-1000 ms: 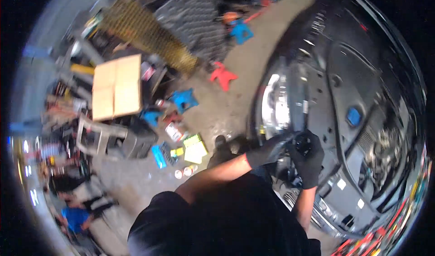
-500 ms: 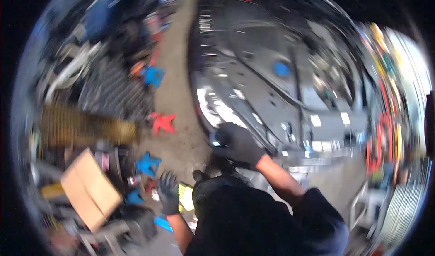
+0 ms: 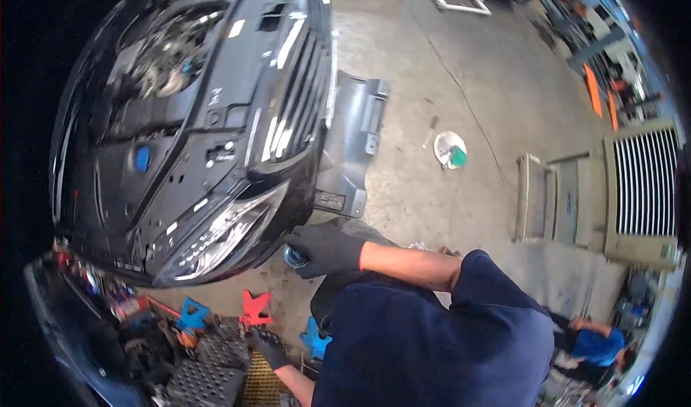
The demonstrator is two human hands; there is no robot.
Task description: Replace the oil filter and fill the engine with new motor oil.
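Observation:
My gloved right hand [image 3: 320, 249] is closed around a small round dark object [image 3: 295, 257] with a shiny rim, which I cannot make out further. It is just below the front corner of a black car [image 3: 158, 155] with its engine bay exposed, near the headlight [image 3: 216, 238]. My gloved left hand [image 3: 268, 348] hangs low beside my body, fingers apart, above dark mats and a yellow grate [image 3: 263, 378]. Red [image 3: 255, 308] and blue [image 3: 193, 313] stands lie on the floor near it.
A grey plastic panel [image 3: 349, 141] lies beside the bumper. On the floor [image 3: 446, 61] are a round white container [image 3: 450, 149] and a thin cable. A large beige slatted machine [image 3: 640, 191] stands at right. A person in blue [image 3: 597, 346] is at lower right.
My view has swung round, putting the car at upper left. My hands, together at the car earlier, have separated; the left dropped away, while the right holds the round object.

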